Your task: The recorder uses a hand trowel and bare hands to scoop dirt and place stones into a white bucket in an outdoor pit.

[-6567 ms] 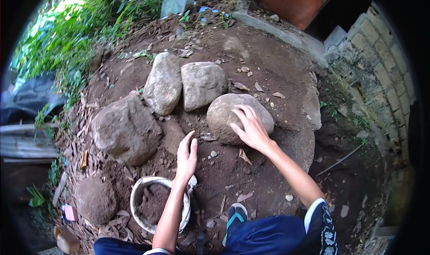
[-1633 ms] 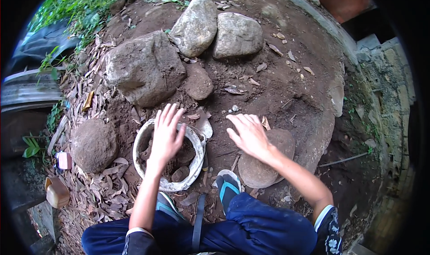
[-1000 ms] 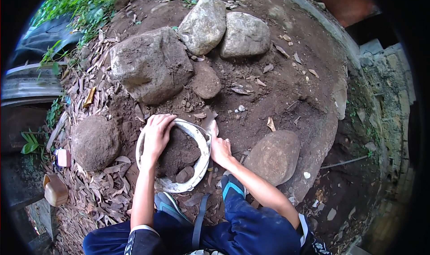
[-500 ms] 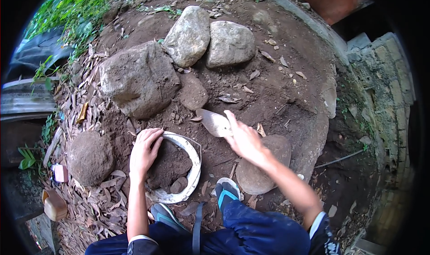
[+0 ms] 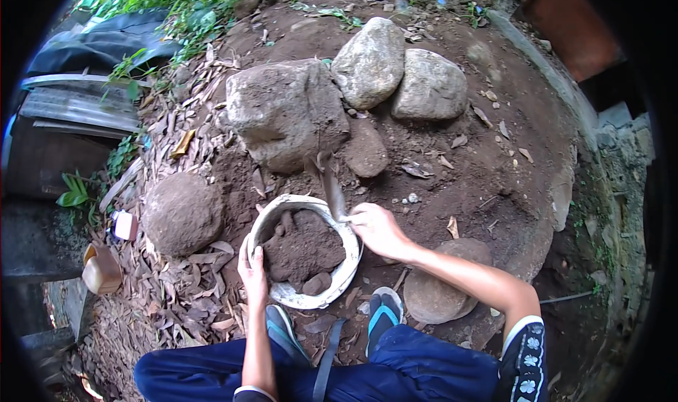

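Observation:
A white round bucket [image 5: 346,273] stands on the ground in front of my feet, with dark soil [image 5: 300,250] and a small stone [image 5: 317,283] inside. My left hand [image 5: 253,278] grips its left rim, the thumb on the inner side and the fingers outside. In my right hand [image 5: 381,229] is a trowel, closed in the fingers at the bucket's far right rim. The trowel blade [image 5: 330,189] points up and away, turned nearly edge-on, beside the far rim. The fingers hide its handle.
Beyond the bucket sit a large brown rock [image 5: 286,116], two pale rocks [image 5: 371,63] and a smaller stone [image 5: 366,151]. Round stones flank me at left [image 5: 182,215] and right [image 5: 448,282]. Dry leaves [image 5: 169,303] cover the left ground; a stone wall [image 5: 628,183] runs along the right.
My view has shifted, so the scene sits further right. The trowel has come to the bucket's far right rim and turned edge-on. My left hand now holds the rim lower on the left side.

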`<control>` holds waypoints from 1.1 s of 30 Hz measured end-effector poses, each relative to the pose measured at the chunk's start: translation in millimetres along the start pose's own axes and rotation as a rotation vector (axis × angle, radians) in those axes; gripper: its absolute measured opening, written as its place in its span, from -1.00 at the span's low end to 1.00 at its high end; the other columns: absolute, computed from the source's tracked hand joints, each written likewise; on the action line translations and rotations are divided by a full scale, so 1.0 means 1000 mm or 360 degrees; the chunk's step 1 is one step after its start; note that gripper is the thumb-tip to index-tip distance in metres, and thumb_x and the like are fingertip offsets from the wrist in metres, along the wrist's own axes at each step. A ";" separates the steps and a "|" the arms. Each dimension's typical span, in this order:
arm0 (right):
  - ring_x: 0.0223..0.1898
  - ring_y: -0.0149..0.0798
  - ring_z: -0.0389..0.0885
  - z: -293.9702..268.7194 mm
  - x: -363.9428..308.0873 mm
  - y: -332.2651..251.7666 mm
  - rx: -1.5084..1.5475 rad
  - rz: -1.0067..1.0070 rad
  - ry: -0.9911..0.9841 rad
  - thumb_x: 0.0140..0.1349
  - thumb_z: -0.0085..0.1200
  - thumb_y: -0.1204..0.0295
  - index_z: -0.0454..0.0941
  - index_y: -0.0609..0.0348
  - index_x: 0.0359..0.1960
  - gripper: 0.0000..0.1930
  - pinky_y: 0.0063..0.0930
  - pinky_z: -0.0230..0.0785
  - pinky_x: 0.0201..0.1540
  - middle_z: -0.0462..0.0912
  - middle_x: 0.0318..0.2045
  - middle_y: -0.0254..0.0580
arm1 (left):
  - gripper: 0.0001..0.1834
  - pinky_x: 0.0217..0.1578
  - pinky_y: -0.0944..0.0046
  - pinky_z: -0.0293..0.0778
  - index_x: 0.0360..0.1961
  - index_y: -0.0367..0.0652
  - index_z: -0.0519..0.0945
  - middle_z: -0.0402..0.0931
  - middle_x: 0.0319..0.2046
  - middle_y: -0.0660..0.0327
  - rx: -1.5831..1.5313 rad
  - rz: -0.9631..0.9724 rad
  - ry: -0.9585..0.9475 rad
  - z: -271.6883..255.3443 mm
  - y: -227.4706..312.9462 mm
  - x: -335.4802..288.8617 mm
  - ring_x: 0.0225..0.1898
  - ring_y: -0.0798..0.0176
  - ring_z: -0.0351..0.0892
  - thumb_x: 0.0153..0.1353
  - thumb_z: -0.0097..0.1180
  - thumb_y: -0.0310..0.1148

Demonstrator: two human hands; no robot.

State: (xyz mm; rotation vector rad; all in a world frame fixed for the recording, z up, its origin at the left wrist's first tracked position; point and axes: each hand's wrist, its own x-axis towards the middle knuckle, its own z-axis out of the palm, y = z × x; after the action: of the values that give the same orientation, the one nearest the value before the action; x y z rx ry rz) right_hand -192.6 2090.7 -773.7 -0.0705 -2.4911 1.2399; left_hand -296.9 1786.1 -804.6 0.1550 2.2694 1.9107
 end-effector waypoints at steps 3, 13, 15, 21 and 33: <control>-0.29 -0.31 0.66 0.031 0.009 -0.032 0.0679 0.0891 -0.0077 0.32 0.07 0.51 0.58 0.28 -0.13 -0.84 -0.35 0.50 -0.19 0.68 -0.38 -0.10 | -0.52 0.30 0.23 0.25 0.28 -0.34 0.44 0.52 0.17 0.08 -0.0143 -0.0025 0.0029 -0.007 -0.001 -0.003 0.21 0.24 0.45 0.41 0.14 -0.33; -0.32 -0.37 0.63 -0.040 -0.016 -0.021 0.0474 0.1042 -0.0047 0.30 0.11 0.48 0.46 0.25 -0.15 -0.84 -0.37 0.48 -0.28 0.68 -0.35 -0.11 | -0.57 0.23 0.26 0.35 0.21 -0.38 0.50 0.59 0.09 0.09 -0.0264 -0.0034 -0.0107 0.047 0.010 -0.014 0.13 0.27 0.54 0.37 0.18 -0.41; -0.30 -0.36 0.64 -0.068 -0.019 -0.003 0.0255 0.0943 -0.0084 0.29 0.11 0.49 0.48 0.29 -0.13 -0.82 -0.37 0.48 -0.29 0.70 -0.32 -0.08 | -0.58 0.24 0.25 0.35 0.22 -0.36 0.49 0.59 0.10 0.08 -0.0357 -0.0122 -0.0157 0.081 0.014 -0.020 0.13 0.26 0.54 0.38 0.15 -0.44; -0.26 0.03 0.76 -0.150 -0.043 0.013 -0.0194 0.1015 0.0073 0.26 0.10 0.51 0.54 0.31 -0.17 -0.84 -0.18 0.56 -0.21 0.73 -0.38 0.14 | -0.50 0.41 0.12 0.11 0.35 -0.33 0.36 0.33 0.35 -0.08 0.0211 0.0140 -0.0349 0.142 0.041 -0.032 0.39 0.03 0.29 0.44 -0.01 -0.41; -0.21 0.28 0.67 -0.205 -0.085 0.104 -0.1018 0.0862 0.0361 0.22 0.11 0.50 0.23 0.23 0.23 -0.46 0.14 0.52 -0.15 0.64 -0.17 0.23 | -0.38 0.49 -0.11 -0.13 0.39 -0.16 0.35 0.12 0.47 -0.06 0.1328 0.1173 -0.0963 0.180 0.093 -0.007 0.51 -0.09 0.04 0.33 0.12 -0.25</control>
State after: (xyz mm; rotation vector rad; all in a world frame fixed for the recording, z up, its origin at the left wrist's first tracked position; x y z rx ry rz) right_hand -56.2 2293.7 -766.6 -1.0337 -2.6320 0.4885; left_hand -257.5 1974.5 -741.9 1.5854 2.5115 0.7165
